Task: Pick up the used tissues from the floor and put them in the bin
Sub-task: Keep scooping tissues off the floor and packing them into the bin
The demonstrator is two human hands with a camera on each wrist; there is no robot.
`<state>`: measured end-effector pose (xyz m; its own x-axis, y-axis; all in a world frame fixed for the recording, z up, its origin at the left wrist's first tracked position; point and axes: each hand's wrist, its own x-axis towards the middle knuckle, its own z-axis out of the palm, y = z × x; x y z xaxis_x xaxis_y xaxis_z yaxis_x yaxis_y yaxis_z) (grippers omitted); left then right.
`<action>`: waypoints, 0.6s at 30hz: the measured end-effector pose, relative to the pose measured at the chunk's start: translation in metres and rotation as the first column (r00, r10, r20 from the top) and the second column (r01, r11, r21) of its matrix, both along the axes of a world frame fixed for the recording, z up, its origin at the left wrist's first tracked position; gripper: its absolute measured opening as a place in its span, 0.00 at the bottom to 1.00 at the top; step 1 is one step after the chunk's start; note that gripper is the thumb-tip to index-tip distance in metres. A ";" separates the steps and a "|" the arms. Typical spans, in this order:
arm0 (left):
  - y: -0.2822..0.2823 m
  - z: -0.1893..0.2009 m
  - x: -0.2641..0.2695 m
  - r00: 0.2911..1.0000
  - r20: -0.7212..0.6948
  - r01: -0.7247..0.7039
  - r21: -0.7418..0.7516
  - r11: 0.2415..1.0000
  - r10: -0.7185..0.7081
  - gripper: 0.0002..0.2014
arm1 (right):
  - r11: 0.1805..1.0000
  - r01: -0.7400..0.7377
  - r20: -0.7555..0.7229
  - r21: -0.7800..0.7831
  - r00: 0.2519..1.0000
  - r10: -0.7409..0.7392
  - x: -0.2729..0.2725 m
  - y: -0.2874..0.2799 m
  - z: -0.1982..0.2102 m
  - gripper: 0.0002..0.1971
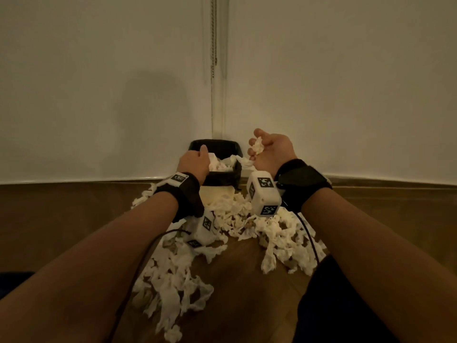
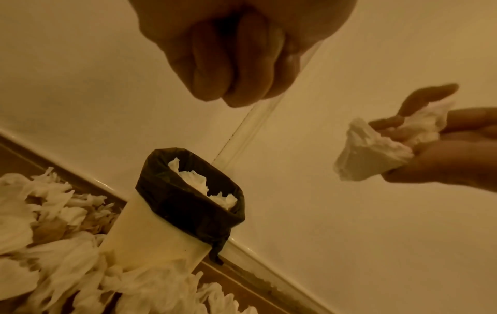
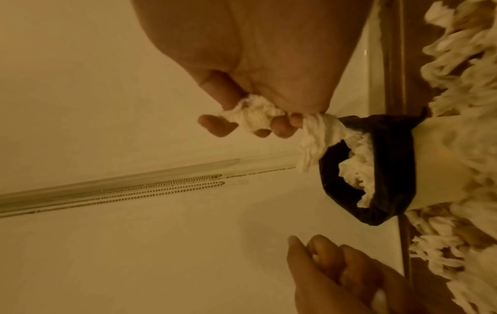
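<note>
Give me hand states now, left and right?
Left hand: fingers curled into a fist, nothing visibly held, above the bin.
Right hand: fingers gripping a crumpled tissue.

walls: plain pale walls (image 1: 99, 82) meet in a corner | cord: beaded chain (image 1: 213, 38) hangs down the corner beside a clear strip, perhaps a blind wand (image 1: 223, 58) | base: pale skirting (image 1: 74, 179) | floor: brown wood (image 1: 242, 293)

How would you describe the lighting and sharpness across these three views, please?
Head view: dim and warm, a soft shadow on the wall above the bin. Left wrist view: yellow cast, the left hand close and blurred. Right wrist view: soft, noisy throughout.
</note>
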<state>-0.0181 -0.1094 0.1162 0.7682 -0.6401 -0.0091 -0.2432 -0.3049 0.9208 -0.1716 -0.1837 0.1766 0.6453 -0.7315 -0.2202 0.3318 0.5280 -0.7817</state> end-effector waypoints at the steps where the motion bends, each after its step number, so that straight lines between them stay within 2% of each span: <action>1: 0.000 0.002 0.004 0.999 -0.028 0.019 -0.006 1.000 -0.019 0.23 | 0.999 0.038 0.004 0.007 0.999 -0.038 0.003 -0.002 0.000 0.13; 4: -0.004 0.007 0.013 0.992 -0.044 0.122 0.061 0.991 -0.119 0.16 | 0.988 0.150 -0.004 0.024 0.989 -0.150 0.015 -0.015 -0.006 0.20; 6: -0.009 0.008 0.018 0.991 -0.056 0.127 0.116 0.985 -0.122 0.10 | 0.983 0.183 -0.061 0.018 0.981 -0.182 0.027 -0.023 -0.013 0.18; 7: -0.013 0.008 0.019 0.992 -0.044 0.126 0.128 0.984 -0.121 0.11 | 0.982 0.189 -0.087 0.013 0.979 -0.187 0.034 -0.027 -0.017 0.17; 9: -0.021 0.003 0.025 0.990 0.024 0.133 0.159 0.978 -0.139 0.18 | 0.982 0.182 -0.096 -0.043 0.978 -0.185 0.049 -0.035 -0.028 0.21; 11: -0.027 -0.005 0.033 0.988 0.053 0.138 0.167 0.976 -0.148 0.20 | 0.971 0.171 -0.121 -0.166 0.974 -0.192 0.065 -0.040 -0.041 0.24; 13: -0.033 -0.015 0.043 0.986 0.063 0.140 0.166 0.976 -0.152 0.21 | 0.944 0.187 -0.168 -0.270 0.957 -0.238 0.080 -0.046 -0.055 0.21; 18: -0.048 -0.042 0.062 0.985 0.030 0.169 0.028 0.985 -0.170 0.22 | 0.864 0.160 -0.319 -0.478 0.885 -0.340 0.102 -0.071 -0.089 0.20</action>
<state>0.0443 -0.1572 0.0742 0.6490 -0.7608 -0.0042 -0.3223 -0.2799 0.9043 -0.0700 -0.2546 0.0875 0.3574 -0.9332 -0.0362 0.0355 0.0523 -0.9980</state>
